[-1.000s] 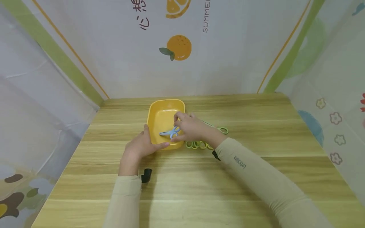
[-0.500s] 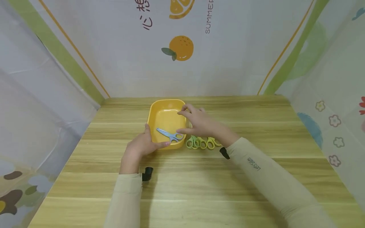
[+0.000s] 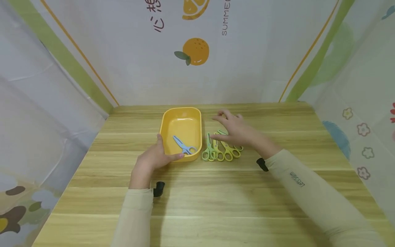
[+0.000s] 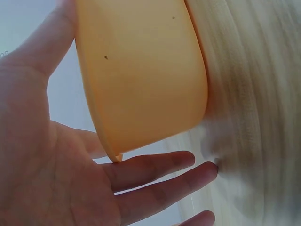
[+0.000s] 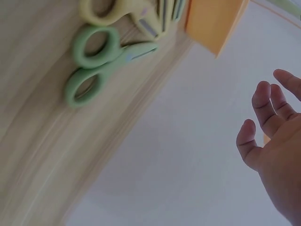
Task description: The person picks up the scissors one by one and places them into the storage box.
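Observation:
With thumb and fingers spread around its near left corner, my left hand [image 3: 152,160] holds the rim of a yellow plastic tray [image 3: 187,127]. Blue scissors [image 3: 184,146] lie inside, their handles toward the near right corner. My right hand [image 3: 238,131], fingers loosely bent and holding nothing, hovers right of the tray over several child-size scissors on the table. Among these are green scissors [image 3: 209,151] closest to the tray and yellow scissors [image 3: 229,151]. More green scissors [image 5: 106,63] lie partly under my hand in the head view but show well in the right wrist view.
The wood-grain table [image 3: 197,206] ends at the back against a printed white curtain [image 3: 148,75]. Similar sheets hang on both sides. A black camera piece sticks out by each wrist.
My right hand has let go of the blue scissors in the tray and moved right, over the other scissors. The blue scissors have turned slightly and settled. My left hand stays put.

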